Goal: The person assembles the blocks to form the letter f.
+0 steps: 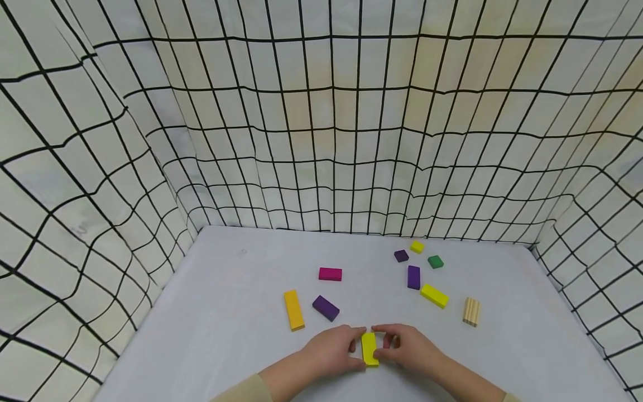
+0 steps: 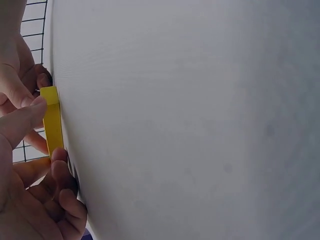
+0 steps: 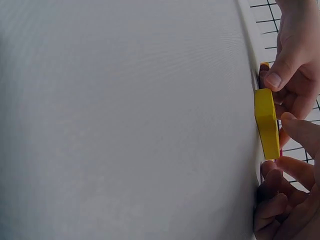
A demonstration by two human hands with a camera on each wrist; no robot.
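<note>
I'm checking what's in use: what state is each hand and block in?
Left hand: gripping
Right hand: gripping
Nearest yellow oblong block: held between hands
Orange oblong block: unheld
Magenta oblong block: unheld
Nearer purple oblong block: unheld
Farther purple oblong block: unheld
Small dark purple block: unheld
Small green block: unheld
Farther yellow oblong block: unheld
Small yellow block: unheld
Ribbed wooden block: unheld

The nearest block (image 1: 369, 346) is yellow, the tabletop (image 1: 226, 312) white, the pale walls (image 1: 316, 151) black-gridded.

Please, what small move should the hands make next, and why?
Perhaps the left hand and right hand should close slightly more around the yellow block to steady it: it lies between them, with bent fingers of each hand beside it.
</note>
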